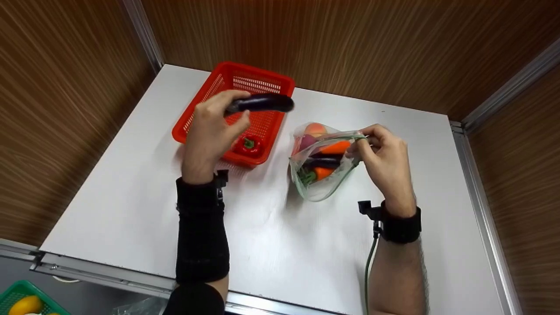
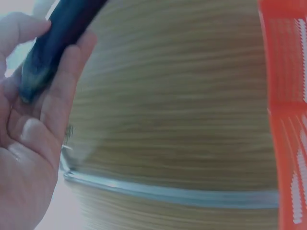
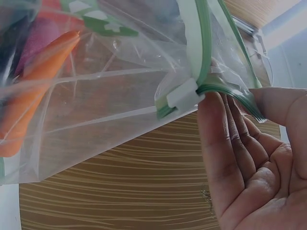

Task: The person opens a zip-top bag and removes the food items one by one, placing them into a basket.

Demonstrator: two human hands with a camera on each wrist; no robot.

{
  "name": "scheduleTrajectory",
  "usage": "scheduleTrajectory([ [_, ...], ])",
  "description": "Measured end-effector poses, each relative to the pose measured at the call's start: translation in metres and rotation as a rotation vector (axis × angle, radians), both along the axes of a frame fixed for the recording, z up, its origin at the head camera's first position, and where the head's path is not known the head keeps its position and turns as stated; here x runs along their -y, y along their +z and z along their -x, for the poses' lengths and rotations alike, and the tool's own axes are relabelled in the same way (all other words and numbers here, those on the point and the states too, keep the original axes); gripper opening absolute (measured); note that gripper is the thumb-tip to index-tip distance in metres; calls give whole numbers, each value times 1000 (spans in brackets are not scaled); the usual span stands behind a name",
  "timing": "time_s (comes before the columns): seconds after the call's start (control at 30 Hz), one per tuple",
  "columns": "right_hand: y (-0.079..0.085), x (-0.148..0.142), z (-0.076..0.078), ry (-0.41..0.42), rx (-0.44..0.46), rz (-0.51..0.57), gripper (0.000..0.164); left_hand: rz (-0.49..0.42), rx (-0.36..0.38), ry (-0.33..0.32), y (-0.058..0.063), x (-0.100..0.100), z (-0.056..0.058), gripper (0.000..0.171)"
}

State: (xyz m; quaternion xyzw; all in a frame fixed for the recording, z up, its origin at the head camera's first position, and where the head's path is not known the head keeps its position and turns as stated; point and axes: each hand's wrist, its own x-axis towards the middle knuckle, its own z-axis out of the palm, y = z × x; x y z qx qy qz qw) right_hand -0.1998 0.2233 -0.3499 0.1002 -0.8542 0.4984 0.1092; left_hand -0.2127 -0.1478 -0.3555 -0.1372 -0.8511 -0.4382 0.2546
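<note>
My left hand (image 1: 214, 127) grips a dark purple eggplant (image 1: 267, 103) by its stem end, above the red basket (image 1: 286, 85). In the left wrist view the eggplant (image 2: 60, 43) lies between thumb and fingers. With thumb and fingers my right hand (image 1: 385, 159) pinches the green-edged rim of a clear zip bag (image 1: 321, 192), whose mouth gapes toward me. Inside the bag are carrots (image 1: 336, 147), another eggplant (image 1: 323, 162), a purple item and a peach-coloured round one. The bag's white slider (image 3: 183, 95) sits close to my right fingertips in the right wrist view.
A red bell pepper (image 1: 249, 145) lies in the basket's near end. Wood-grain panels (image 1: 306, 48) wall the white table (image 1: 271, 245) at the back and sides. Below its front left corner, a green basket (image 1: 26, 288) holds yellow items.
</note>
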Motion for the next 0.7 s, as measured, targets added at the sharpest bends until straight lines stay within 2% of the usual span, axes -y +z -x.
scheduleTrajectory([
  [0.1,0,0,-1,-4,4,-4,18,-13,44,86,-8,8,11,33],
  [0.23,0,-1,-1,-6,0,-6,18,4,121,168,-21,20,26,34],
  [0.53,0,-1,-1,2,-9,-9,18,64,330,282,-54,40,49,42],
  [0.7,0,-1,-1,-3,-9,-18,18,39,372,353,-70,42,60,42],
])
